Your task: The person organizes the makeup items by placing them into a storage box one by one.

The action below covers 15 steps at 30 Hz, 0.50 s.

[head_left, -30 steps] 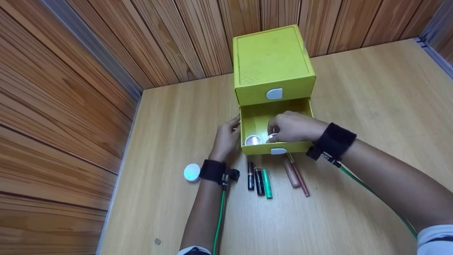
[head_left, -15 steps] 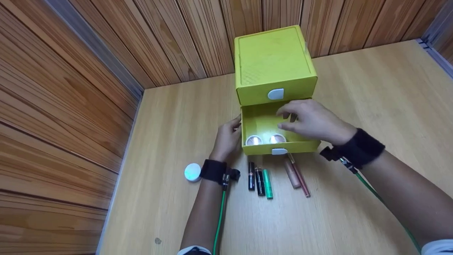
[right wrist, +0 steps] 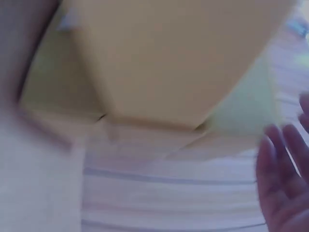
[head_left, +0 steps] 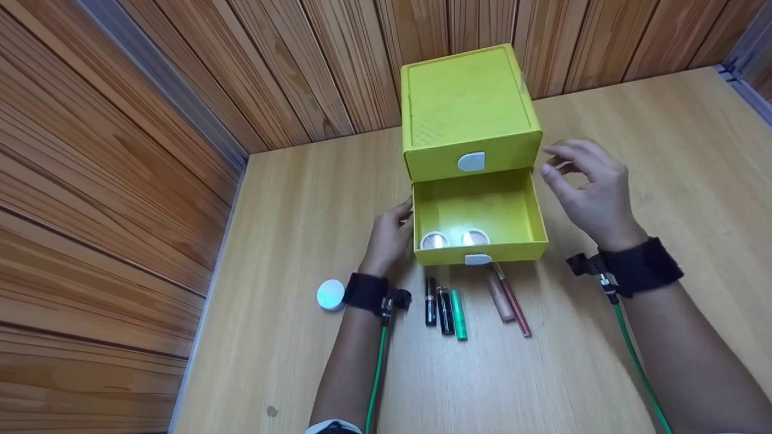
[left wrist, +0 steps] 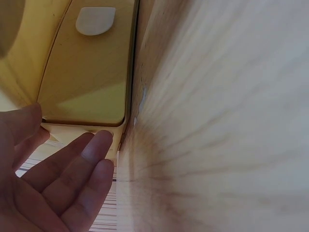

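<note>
Yellow drawer (head_left: 515,252), smooth-walled and rectangular (two shiny, white-rimmed discs (head_left: 475,238) inside)

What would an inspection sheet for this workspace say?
Surface: wooden table, dark spot at lower left.
Job's things: yellow box, lower drawer pulled out; two round white-rimmed items inside, near its front.
Clutter: white round item by the left wristband; two black tubes, green tube, pinkish tube and reddish tube before the drawer.
Hands: left hand at the box's left side; right hand right of the box, holding nothing.
Cables: green cables at both wristbands.
Surroundings: wood-panelled walls.
</note>
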### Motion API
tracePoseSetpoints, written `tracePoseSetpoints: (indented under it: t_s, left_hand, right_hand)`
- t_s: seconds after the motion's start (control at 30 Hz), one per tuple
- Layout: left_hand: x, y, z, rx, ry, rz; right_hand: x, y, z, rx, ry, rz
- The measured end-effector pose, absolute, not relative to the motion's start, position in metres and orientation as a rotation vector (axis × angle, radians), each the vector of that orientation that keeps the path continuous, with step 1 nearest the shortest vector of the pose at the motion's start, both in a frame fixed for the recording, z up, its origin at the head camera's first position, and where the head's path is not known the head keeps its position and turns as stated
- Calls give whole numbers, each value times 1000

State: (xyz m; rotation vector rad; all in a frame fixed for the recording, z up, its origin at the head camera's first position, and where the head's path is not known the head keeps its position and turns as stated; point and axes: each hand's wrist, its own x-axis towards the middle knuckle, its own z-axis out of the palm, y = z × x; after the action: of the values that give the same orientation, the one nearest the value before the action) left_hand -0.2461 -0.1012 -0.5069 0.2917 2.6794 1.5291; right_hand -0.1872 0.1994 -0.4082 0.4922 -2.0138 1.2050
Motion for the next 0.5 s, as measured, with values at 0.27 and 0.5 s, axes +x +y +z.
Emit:
tracePoseSetpoints:
  t_s: [0.27,0.5]
  left_hand:
    - [-246,-100,-509,301,2704,1513]
    - [-246,-102,-505,312,2699,1498]
  right_hand:
    - [-209,214,-469,151,-1723,1888]
    - [-218,217,-509,76,-1578,2237]
